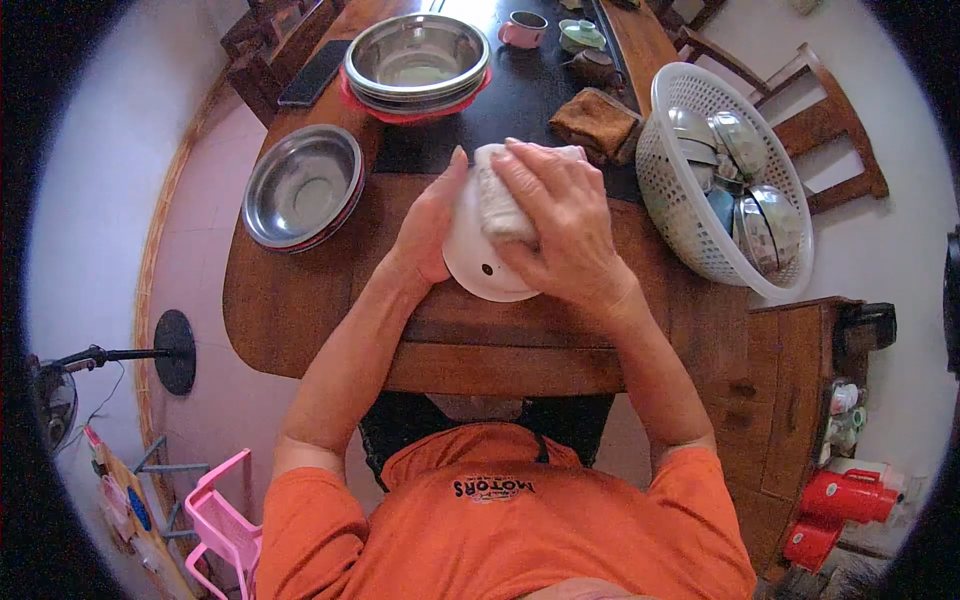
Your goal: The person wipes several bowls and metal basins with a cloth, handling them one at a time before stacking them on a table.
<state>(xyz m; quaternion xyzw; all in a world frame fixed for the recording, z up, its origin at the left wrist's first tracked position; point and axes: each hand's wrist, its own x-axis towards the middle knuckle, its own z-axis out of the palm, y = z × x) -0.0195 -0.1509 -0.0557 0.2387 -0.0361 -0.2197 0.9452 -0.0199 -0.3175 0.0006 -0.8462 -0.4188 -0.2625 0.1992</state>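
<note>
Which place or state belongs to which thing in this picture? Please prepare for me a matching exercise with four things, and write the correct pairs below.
Things
1. Pale cloth
2. Pink mug
3. White perforated basket
4. White dish

Places or states
A. Held by the left hand
B. Holding several shiny bowls
C. Pressed under the right hand
D. Standing beside a small pale green vessel

Pairs: 1-C, 2-D, 3-B, 4-A
</note>
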